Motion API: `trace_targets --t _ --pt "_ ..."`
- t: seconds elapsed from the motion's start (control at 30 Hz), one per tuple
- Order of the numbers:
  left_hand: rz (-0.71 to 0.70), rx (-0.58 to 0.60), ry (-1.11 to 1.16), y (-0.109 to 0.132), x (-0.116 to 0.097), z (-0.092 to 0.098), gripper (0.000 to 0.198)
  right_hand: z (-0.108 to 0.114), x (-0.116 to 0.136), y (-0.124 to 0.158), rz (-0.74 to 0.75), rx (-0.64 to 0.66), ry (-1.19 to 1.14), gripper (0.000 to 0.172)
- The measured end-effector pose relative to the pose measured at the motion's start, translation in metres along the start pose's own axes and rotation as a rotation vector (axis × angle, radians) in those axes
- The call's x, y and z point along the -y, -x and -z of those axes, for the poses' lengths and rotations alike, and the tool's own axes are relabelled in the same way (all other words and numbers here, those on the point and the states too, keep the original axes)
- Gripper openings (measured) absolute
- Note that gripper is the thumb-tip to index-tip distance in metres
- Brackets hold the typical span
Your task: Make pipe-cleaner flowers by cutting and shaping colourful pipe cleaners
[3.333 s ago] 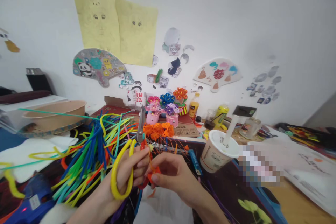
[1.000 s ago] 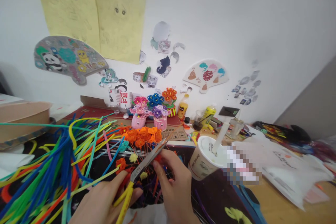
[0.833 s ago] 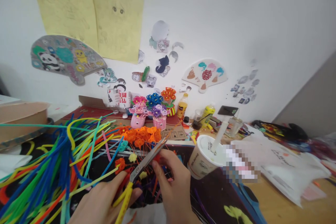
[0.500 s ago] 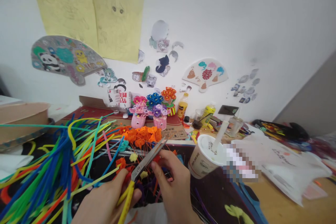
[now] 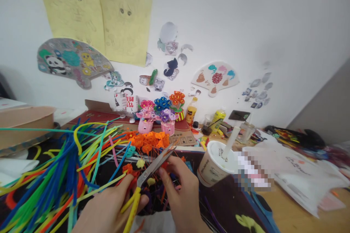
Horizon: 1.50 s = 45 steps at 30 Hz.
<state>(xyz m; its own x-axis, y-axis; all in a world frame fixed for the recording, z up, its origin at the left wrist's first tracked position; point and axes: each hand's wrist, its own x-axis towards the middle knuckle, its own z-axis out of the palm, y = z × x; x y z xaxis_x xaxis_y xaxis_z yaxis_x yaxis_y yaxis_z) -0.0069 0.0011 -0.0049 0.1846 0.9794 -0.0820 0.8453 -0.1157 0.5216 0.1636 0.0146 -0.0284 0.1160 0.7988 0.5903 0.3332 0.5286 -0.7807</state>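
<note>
Scissors with yellow handles (image 5: 132,207) lie across my left hand (image 5: 109,204), whose fingers are closed around them. Their metal blades point up and to the right, slightly apart. Beside my left thumb is a fuzzy orange pipe-cleaner flower (image 5: 128,169); I cannot tell whether that hand also grips it. My right hand (image 5: 182,193) pinches an orange pipe-cleaner piece just behind the blades, mostly hidden by them and the fingers. A bunch of orange pipe-cleaner flowers (image 5: 149,141) on thin stems lies just beyond both hands.
Loose coloured pipe cleaners (image 5: 54,174) spread over the left side. A lidded paper cup (image 5: 214,169) with a straw stands right of my right hand. Potted craft flowers (image 5: 166,116) and a juice bottle (image 5: 191,111) stand by the wall. A white plastic bag (image 5: 298,174) lies at right.
The whole view has shifted slightly right and down. Both hands and the scissors hold nearly the same pose.
</note>
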Motion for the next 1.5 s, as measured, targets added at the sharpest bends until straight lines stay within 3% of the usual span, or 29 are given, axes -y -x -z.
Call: trace_targets --t 0.2,0.4,0.7,0.93,1.33,1.5 --pt "-0.056 -0.017 0.036 -0.002 0.003 -0.003 0.031 0.000 0.000 0.002 -0.016 0.035 -0.013 0.016" --pt "-0.106 -0.149 0.065 -0.003 0.006 -0.006 0.025 0.001 0.000 0.000 -0.005 0.026 0.006 0.016" --pt "-0.021 0.005 -0.026 -0.007 0.009 -0.004 0.045 0.003 0.003 -0.002 -0.011 0.020 0.030 0.019" --pt "-0.058 -0.084 -0.078 -0.010 0.026 -0.018 0.035 0.004 0.009 -0.006 -0.126 0.007 -0.073 0.017" --pt "-0.067 -0.052 0.063 -0.007 0.012 -0.001 0.021 0.015 -0.003 -0.018 -0.269 0.064 -0.407 0.015" --pt "-0.083 -0.044 0.076 -0.010 0.012 0.000 0.021 0.020 -0.004 -0.021 -0.260 0.120 -0.349 0.015"
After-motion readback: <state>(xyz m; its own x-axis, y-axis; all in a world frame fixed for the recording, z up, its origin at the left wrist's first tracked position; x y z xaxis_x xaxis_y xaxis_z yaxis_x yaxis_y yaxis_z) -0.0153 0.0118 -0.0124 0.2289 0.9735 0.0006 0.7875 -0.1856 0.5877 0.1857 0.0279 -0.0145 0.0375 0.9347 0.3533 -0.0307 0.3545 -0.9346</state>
